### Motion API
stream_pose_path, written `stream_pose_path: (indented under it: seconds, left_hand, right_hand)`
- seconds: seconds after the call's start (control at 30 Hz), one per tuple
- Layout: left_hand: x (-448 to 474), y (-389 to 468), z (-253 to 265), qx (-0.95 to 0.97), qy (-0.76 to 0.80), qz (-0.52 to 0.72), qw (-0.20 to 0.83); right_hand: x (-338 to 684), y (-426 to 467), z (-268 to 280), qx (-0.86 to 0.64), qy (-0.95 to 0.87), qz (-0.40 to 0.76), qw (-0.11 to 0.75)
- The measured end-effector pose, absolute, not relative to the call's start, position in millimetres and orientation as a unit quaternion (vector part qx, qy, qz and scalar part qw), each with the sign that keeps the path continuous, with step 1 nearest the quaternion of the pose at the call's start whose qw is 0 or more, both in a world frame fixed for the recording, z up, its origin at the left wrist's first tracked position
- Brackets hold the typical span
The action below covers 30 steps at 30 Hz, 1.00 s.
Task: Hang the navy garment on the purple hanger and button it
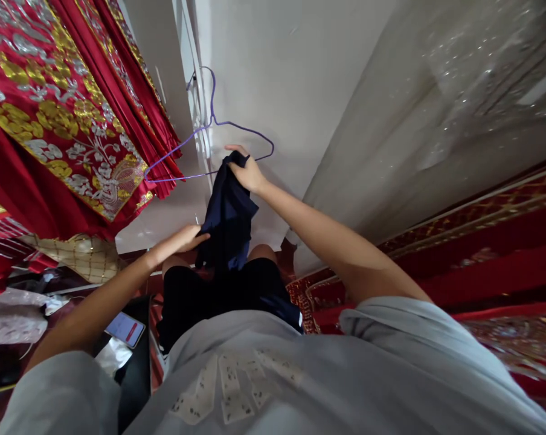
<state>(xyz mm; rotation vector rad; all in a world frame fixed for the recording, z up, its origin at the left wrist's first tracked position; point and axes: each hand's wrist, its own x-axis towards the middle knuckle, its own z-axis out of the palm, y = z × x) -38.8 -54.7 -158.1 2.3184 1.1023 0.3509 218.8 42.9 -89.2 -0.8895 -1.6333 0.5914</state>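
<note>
A purple wire hanger [244, 127] hangs by its hook beside the white wall. A dark navy cloth garment [230, 214] hangs in folds at the hanger's bottom bar; its exact shape is hidden by the folds. My right hand [248, 173] is closed on the garment's top, right by the bar. Lower down, my left hand [192, 237] grips the garment's left edge, its fingers partly hidden behind the cloth.
Red cloth with gold and silver embroidery [83, 127] hangs at the left. A phone [125, 329] with a lit screen lies on a black surface at lower left. Clear plastic sheeting [463, 90] covers something at the right, above red patterned fabric [494, 248].
</note>
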Motion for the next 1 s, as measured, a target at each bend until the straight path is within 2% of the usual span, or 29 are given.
stream_pose_path:
  seconds: [0.1, 0.17, 0.23, 0.33, 0.53, 0.63, 0.77, 1.0]
  left_hand:
    - [-58.1, -55.2, -133.2, 0.874, 0.458, 0.097, 0.127]
    - [-67.5, -55.3, -114.0, 0.856, 0.514, 0.054, 0.03]
    - [-72.8, -53.0, -97.0, 0.824, 0.565, 0.021, -0.045]
    - [-74.1, -40.3, -77.9, 0.796, 0.591, 0.05, -0.117]
    - [-80.8, -10.6, -67.0, 0.792, 0.571, 0.193, -0.096]
    - [-96.5, -14.5, -68.0, 0.798, 0.551, 0.225, -0.096]
    - [-107.2, -20.1, -55.4, 0.795, 0.493, 0.341, -0.095]
    - [-42.0, 3.1, -26.3, 0.792, 0.414, 0.449, 0.009]
  right_hand:
    - [226.7, 64.3, -106.3, -0.508, -0.658, 0.286, 0.478]
    - [237.3, 68.1, -112.8, -0.582, -0.633, 0.245, 0.448]
    - [250.1, 65.7, -113.0, -0.621, -0.61, 0.188, 0.455]
    - [267.4, 57.3, -104.6, -0.636, -0.586, 0.139, 0.482]
    - [283.2, 45.7, -92.3, -0.596, -0.608, 0.108, 0.514]
    - [283.6, 44.1, -96.2, -0.605, -0.601, 0.086, 0.516]
    - [276.2, 40.3, -103.3, -0.609, -0.594, 0.1, 0.517]
    - [264.2, 12.2, -113.0, -0.604, -0.624, 0.085, 0.489]
